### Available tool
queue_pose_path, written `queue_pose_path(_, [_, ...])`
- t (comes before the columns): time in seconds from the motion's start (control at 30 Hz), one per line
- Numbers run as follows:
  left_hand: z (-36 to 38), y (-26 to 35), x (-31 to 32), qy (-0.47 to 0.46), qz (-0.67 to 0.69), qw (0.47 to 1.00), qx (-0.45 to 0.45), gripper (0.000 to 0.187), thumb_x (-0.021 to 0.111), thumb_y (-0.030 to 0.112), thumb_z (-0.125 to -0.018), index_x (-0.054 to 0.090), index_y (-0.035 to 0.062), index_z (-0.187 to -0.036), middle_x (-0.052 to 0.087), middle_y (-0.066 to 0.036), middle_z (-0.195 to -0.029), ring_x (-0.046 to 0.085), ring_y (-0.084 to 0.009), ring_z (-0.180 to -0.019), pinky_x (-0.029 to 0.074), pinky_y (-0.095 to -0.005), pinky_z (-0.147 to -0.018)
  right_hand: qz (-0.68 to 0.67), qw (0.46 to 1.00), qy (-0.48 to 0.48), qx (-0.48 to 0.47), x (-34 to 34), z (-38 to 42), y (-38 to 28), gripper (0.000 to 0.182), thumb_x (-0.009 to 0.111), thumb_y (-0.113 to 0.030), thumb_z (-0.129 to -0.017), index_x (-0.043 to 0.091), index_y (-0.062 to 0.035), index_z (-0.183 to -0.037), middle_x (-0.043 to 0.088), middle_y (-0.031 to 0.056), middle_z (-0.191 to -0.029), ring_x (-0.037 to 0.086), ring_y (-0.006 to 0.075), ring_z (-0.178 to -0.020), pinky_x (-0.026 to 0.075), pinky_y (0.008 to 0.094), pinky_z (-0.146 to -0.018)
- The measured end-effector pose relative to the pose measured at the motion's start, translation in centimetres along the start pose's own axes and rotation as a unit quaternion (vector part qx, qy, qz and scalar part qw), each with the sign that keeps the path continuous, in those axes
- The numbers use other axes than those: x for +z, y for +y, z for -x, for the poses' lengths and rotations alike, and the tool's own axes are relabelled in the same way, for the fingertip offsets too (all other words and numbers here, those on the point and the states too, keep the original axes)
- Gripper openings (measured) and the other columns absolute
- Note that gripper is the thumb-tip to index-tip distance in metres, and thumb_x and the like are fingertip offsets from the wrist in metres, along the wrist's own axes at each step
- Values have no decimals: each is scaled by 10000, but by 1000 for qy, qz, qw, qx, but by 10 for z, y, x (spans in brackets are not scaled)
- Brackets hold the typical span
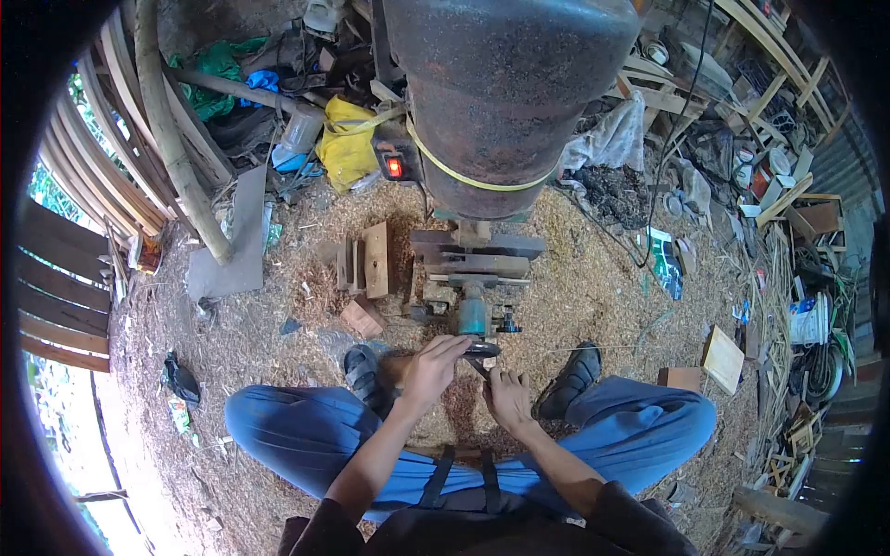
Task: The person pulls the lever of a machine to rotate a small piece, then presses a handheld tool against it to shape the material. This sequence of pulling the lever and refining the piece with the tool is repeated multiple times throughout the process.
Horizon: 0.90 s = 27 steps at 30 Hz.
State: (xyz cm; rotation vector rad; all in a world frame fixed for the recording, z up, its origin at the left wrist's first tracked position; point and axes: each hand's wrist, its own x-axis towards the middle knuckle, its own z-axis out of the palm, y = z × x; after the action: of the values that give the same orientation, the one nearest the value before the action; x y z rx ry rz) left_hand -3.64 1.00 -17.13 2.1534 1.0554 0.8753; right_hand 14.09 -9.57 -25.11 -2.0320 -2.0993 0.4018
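A lathe-like machine with a green part (473, 315) stands in front of me, below a large rusty dark housing (501, 102). At its near end is a round black piece (482, 350). My left hand (434, 368) has its fingers closed at the left edge of that black piece. My right hand (508, 397) is closed around a thin dark bar (477, 368) that slants up to the black piece. The far ends of the fingers and the exact grip are partly hidden.
Wooden blocks (375, 259) lie left of the machine, with another block (362, 318) nearer my foot. A red-lit switch (394, 167) sits by a yellow bag (346, 144). Boards (723, 360) lie at right. A pole (167, 130) leans at left. Shavings cover the ground.
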Motion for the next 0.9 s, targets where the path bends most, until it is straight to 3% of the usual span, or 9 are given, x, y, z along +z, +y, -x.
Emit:
queue_pose_path(0.17, [-3, 4, -1, -9, 17, 1000, -6, 332, 631, -88, -826, 716, -2, -1136, 703, -156, -1172, 642, -337, -1116, 518, -404, -969, 12, 1000, 5, 19, -6, 0, 2, 294, 598, -286, -918, 547, -47, -1080, 685, 153, -925, 628, 329, -939, 393, 485, -831])
queue_pose_path(0.27, [-14, 27, -4, 21, 16, 1000, -17, 301, 665, -21, -856, 701, -2, -1154, 665, -153, -1256, 602, -344, -1186, 485, -426, -1009, 15, 996, -46, 73, -15, 3, 14, 430, 623, -348, -917, 564, -49, -1221, 681, 141, -992, 624, 332, -981, 411, 499, -881])
queue_pose_path(0.37, [-28, 55, -18, 56, 15, 998, 36, 327, 682, 62, -880, 661, -4, -1200, 607, -164, -1338, 544, -369, -1263, 403, -464, -1085, -41, 990, 94, 101, -55, -10, 22, 423, 631, -320, -926, 587, -89, -1278, 672, 160, -1009, 623, 355, -975, 432, 500, -876])
queue_pose_path(0.5, [-57, 113, -43, 65, 4, 996, 60, 325, 659, 86, -910, 657, 19, -1229, 613, -148, -1338, 530, -343, -1296, 389, -470, -1102, -240, 952, 130, 137, -147, -60, 30, 368, 599, -275, -969, 595, -39, -1252, 660, 171, -1045, 598, 356, -1026, 438, 470, -932])
queue_pose_path(0.6, [-92, 151, -58, 79, 10, 994, 75, 312, 644, 86, -917, 662, 25, -1222, 609, -144, -1349, 525, -343, -1303, 360, -483, -1120, -323, 905, 260, 95, -216, -101, 30, 331, 597, -223, -983, 600, -14, -1239, 651, 173, -1063, 604, 342, -1013, 464, 428, -915])
queue_pose_path(0.67, [-113, 172, -65, 96, 29, 991, 84, 297, 626, 88, -920, 673, 34, -1209, 613, -138, -1351, 508, -340, -1326, 327, -490, -1141, -359, 871, 335, 38, -264, -128, 28, 311, 593, -198, -998, 613, -13, -1246, 666, 148, -1024, 625, 231, -947, 486, 367, -883])
queue_pose_path(0.73, [-125, 191, -70, 123, -73, 984, 110, 258, 600, 91, -929, 693, 29, -1161, 603, -144, -1367, 483, -366, -1346, 287, -525, -1158, -388, 855, 345, 20, -309, -146, 21, 318, 593, -204, -994, 611, -10, -1245, 661, 163, -1072, 628, 257, -1000, 479, 380, -916])
queue_pose_path(0.77, [-127, 198, -71, 124, -135, 976, 119, 265, 625, 111, -909, 710, 76, -1158, 586, -140, -1398, 427, -353, -1400, 191, -540, -1198, -418, 839, 347, 7, -326, -155, 17, 326, 593, -209, -990, 608, -7, -1244, 657, 178, -1119, 632, 283, -1053, 473, 392, -949])
queue_pose_path(0.9, [-152, 216, -69, 153, -218, 950, 162, 368, 672, 140, -864, 709, 184, -1227, 544, -102, -1467, 391, -301, -1443, 72, -542, -1231, -484, 797, 356, -59, -365, -205, 15, 384, 599, -234, -990, 585, 20, -1279, 647, 192, -1205, 616, 292, -1139, 454, 394, -1009])
